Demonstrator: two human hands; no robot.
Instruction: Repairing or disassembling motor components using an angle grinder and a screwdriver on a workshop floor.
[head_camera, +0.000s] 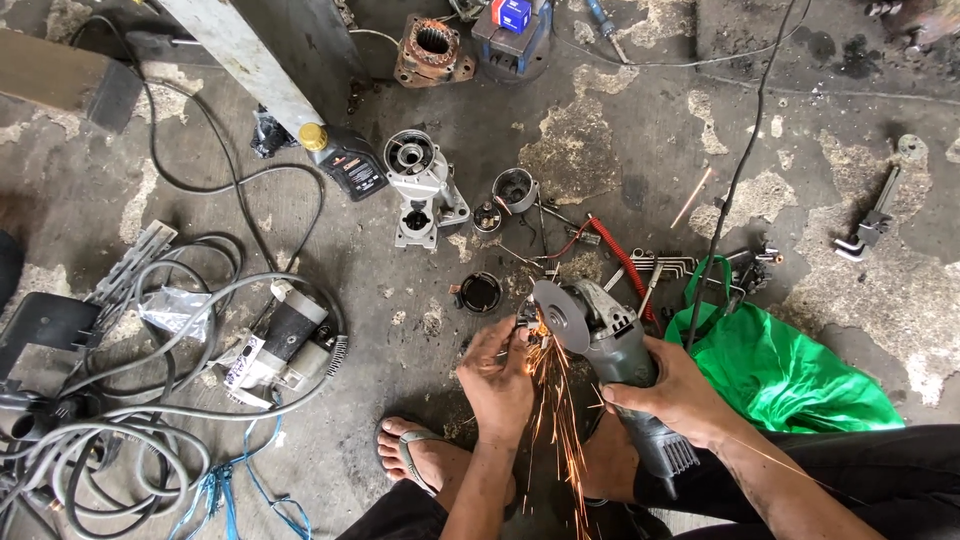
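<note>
My right hand (672, 398) grips the body of a grey angle grinder (612, 340), its round disc (561, 315) turned up and to the left. My left hand (498, 375) is closed on a small metal part (527, 318) pressed against the disc's edge; the part is mostly hidden by my fingers. Orange sparks (553, 420) stream down from the contact point towards my legs. My bare foot in a sandal (420, 452) rests on the concrete floor just below the left hand.
A green plastic bag (775, 370) lies to the right. Motor housings (423, 185), a black round cap (480, 292), a red coiled cord (628, 265), hex keys and a wrench (868, 225) lie ahead. Grey cables (150, 400), another power tool (280, 345) and an oil bottle (345, 158) are on the left.
</note>
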